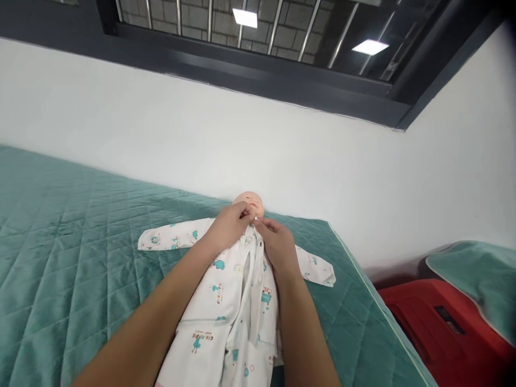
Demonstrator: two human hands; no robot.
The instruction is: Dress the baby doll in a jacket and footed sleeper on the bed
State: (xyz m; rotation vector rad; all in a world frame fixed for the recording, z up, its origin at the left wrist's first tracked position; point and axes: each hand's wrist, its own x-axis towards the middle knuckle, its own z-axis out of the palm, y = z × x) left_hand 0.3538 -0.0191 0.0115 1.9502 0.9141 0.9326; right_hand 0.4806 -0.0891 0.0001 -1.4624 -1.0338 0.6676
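A baby doll (249, 200) lies on its back, its head close to the wall, dressed in a white pajama top (213, 277) printed with green animals. Both sleeves stretch out to the sides. The front hangs partly unfastened, and a pale button (238, 268) shows on one edge. At the neck, my left hand (234, 223) pinches the collar just below the doll's chin. My right hand (278, 242) grips the collar's other side, its fingertips almost meeting the left ones. What exactly lies between the fingertips is too small to make out.
A green quilted cover (80, 242) spreads under the doll, its edge running down at the right. Beyond that edge sits a red case (447, 328), partly under green fabric (479, 274). The white wall (181, 129) rises behind, below a dark window frame (250, 75) with metal bars.
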